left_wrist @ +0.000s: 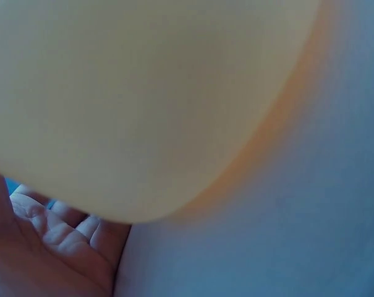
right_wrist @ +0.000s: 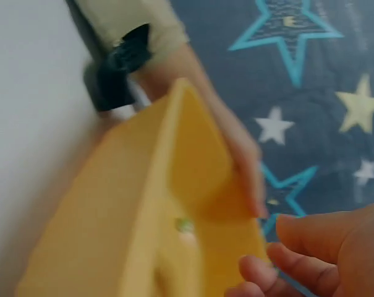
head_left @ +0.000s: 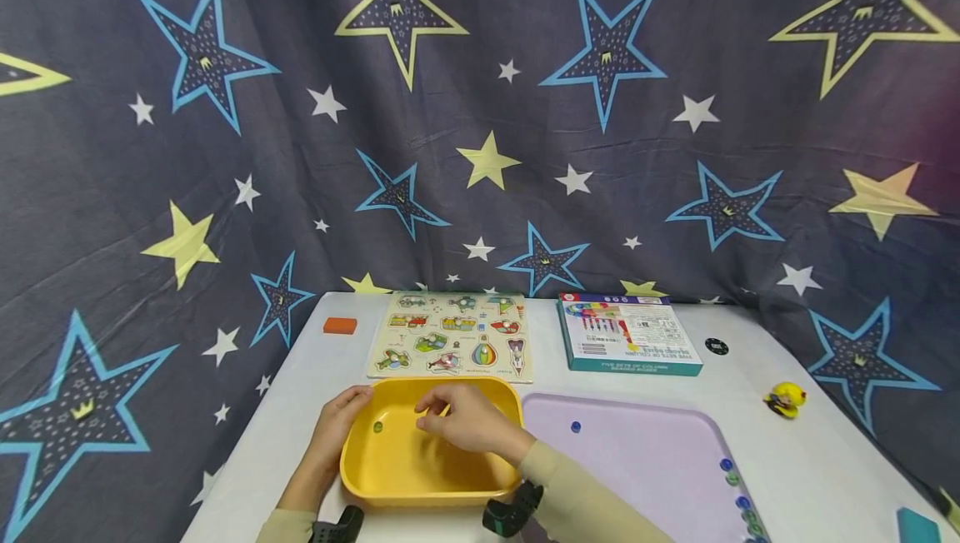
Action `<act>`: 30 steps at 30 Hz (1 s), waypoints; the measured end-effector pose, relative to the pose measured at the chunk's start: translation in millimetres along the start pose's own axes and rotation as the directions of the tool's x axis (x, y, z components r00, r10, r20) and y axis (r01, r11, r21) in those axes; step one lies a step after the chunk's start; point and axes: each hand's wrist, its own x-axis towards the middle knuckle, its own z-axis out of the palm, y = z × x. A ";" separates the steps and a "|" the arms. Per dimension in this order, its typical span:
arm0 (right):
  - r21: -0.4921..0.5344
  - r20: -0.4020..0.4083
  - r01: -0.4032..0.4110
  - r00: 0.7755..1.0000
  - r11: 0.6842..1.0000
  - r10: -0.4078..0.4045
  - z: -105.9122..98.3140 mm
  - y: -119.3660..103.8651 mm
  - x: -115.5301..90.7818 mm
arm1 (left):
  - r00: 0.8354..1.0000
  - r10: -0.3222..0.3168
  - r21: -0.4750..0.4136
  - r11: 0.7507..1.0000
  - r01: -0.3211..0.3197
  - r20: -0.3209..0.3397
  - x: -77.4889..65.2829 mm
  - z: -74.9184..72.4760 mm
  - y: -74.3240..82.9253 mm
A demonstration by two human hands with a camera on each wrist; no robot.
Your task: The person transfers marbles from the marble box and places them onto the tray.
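Note:
A yellow plastic tub [head_left: 420,497] stands on the white table, with one green marble [head_left: 377,426] inside near its left wall. My left hand [head_left: 335,426] holds the tub by its left side, fingers bent at the far left corner of the rim. In the left wrist view the tub's wall [left_wrist: 156,111] covers part of that hand. Over the inside of the tub is my right hand [head_left: 467,420], fingers loosely bent and thumb apart from them. Nothing shows between its thumb [right_wrist: 316,232] and fingers in the right wrist view.
Right of the tub lies a lilac tray [head_left: 637,451] with a blue marble [head_left: 575,426] and several blue and green marbles along its right edge. Behind are a wooden picture puzzle [head_left: 450,343], a boxed set [head_left: 630,335] and an orange block [head_left: 340,326]. A yellow toy duck [head_left: 786,398] stands right.

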 end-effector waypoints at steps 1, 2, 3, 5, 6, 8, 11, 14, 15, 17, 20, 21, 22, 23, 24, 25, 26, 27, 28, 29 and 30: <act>-0.004 0.020 -0.007 1.000 1.000 0.007 5.5 -0.1 4.8 | 1.000 0.000 0.003 1.000 0.000 0.002 0.1 0.2 -0.5; -0.013 0.033 -0.009 0.999 1.000 0.009 10.7 0.1 9.4 | 1.000 0.000 0.010 1.000 0.000 0.003 0.1 0.3 -0.8; -0.023 0.042 -0.011 0.999 1.000 0.012 15.8 0.5 13.7 | 1.000 0.000 0.013 1.000 0.000 0.006 0.3 0.4 -1.3; -0.057 0.051 -0.013 0.999 0.998 0.016 25.3 2.0 21.7 | 1.000 -0.004 0.015 1.000 0.004 0.012 0.4 0.3 -2.0; -0.070 0.058 -0.016 0.998 0.997 0.020 29.8 2.3 25.2 | 1.000 -0.004 0.020 1.000 0.004 0.015 0.5 0.2 -2.2; -0.081 0.074 -0.041 0.996 0.996 0.047 37.8 2.1 32.1 | 1.000 -0.006 0.021 1.000 0.006 0.017 0.7 -0.2 -2.4; -0.087 0.108 -0.097 0.989 0.991 0.106 47.6 0.6 40.3 | 1.000 -0.008 0.012 1.000 0.008 0.015 1.3 -0.4 -2.7; -0.080 0.133 -0.145 0.979 0.986 0.155 56.4 -0.9 46.7 | 1.000 -0.002 0.003 1.000 0.002 0.017 2.0 -0.2 -2.7; -0.089 0.131 -0.151 0.978 0.985 0.162 59.4 -1.4 48.6 | 1.000 -0.001 -0.001 1.000 0.001 0.017 2.1 -0.1 -2.7; -0.111 0.116 -0.161 0.978 0.981 0.174 65.9 -2.4 52.3 | 1.000 0.003 -0.012 1.000 -0.002 0.019 2.3 -0.1 -2.5; -0.146 0.074 -0.175 0.980 0.974 0.187 74.0 -3.6 56.9 | 1.000 0.015 -0.024 1.000 -0.015 0.024 2.2 -0.6 -1.9; -0.154 0.057 -0.180 0.980 0.971 0.191 76.2 -3.9 58.2 | 1.000 0.013 -0.034 0.999 -0.012 0.024 2.5 -0.9 -2.0; -0.157 0.039 -0.189 0.980 0.969 0.197 78.2 -3.9 59.5 | 0.999 0.018 -0.039 0.999 -0.017 0.028 2.6 -1.2 -2.0; -0.155 0.024 -0.196 0.979 0.968 0.202 79.9 -3.9 60.7 | 0.999 0.021 -0.046 0.999 -0.019 0.031 2.7 -1.4 -1.9; -0.156 0.009 -0.203 0.978 0.967 0.207 81.5 -3.5 61.7 | 0.999 0.023 -0.048 0.999 -0.021 0.032 2.7 -1.8 -1.9; -0.155 -0.006 -0.205 0.978 0.967 0.206 82.9 -3.1 62.8 | 0.999 0.020 -0.055 0.998 -0.018 0.033 2.6 -2.1 -1.8; -0.145 -0.015 -0.211 0.977 0.967 0.211 84.1 -2.9 63.6 | 0.999 0.020 -0.058 0.998 -0.018 0.032 2.7 -2.4 -1.8; -0.141 -0.024 -0.213 0.977 0.967 0.212 85.3 -2.3 64.3 | 0.999 0.016 -0.061 0.998 -0.014 0.030 2.6 -2.5 -1.6; -0.135 -0.029 -0.216 0.976 0.967 0.214 86.2 -1.9 64.8 | 1.000 0.016 -0.060 0.998 -0.014 0.027 2.4 -2.6 -1.4; -0.129 -0.032 -0.216 0.976 0.968 0.214 87.3 -1.1 65.4 | 1.000 0.012 -0.065 0.998 -0.010 0.024 2.5 -2.6 -1.3; -0.119 -0.033 -0.221 0.975 0.968 0.218 88.2 -0.5 65.7 | 1.000 0.010 -0.065 0.998 -0.009 0.022 2.4 -2.5 -1.2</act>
